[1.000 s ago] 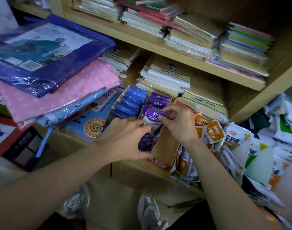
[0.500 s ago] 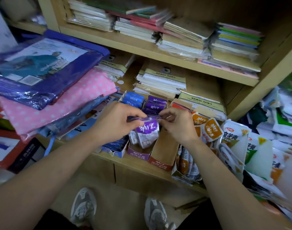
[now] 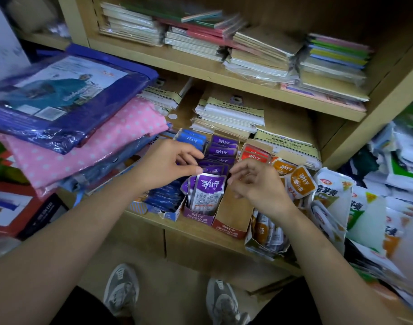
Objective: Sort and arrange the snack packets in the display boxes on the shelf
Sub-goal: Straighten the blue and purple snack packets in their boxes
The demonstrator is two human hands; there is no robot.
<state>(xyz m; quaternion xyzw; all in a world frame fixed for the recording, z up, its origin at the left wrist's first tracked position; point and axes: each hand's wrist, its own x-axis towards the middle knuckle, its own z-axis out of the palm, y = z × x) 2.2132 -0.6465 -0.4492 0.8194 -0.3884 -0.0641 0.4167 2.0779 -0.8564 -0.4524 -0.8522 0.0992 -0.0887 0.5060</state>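
Four narrow display boxes stand side by side on the wooden shelf [image 3: 154, 221]. The blue box [image 3: 170, 215] holds blue packets [image 3: 191, 138]. In the purple box [image 3: 197, 215], purple packets stand upright, and the front purple packet [image 3: 207, 188] faces me. The red box [image 3: 233, 207] has a bare front, with red packets [image 3: 254, 153] at its back. My left hand [image 3: 170, 165] hovers over the purple row, thumb tip by the packet tops and fingers relaxed. My right hand [image 3: 254, 181] hangs over the red box, loosely curled and holding nothing.
Orange packets [image 3: 299, 181] spill from a torn box [image 3: 266, 245] on the right, beside large white-and-green bags [image 3: 329, 191]. Wrapped fabric packs [image 3: 67, 146] are piled at left. Paper pads [image 3: 229, 113] lie behind the boxes, with notebooks [image 3: 261, 50] on the shelf above.
Both hands were pinching the top of a purple packet and lowering it into the purple box. That packet now stands in the box, and the hands have let go and drawn apart.
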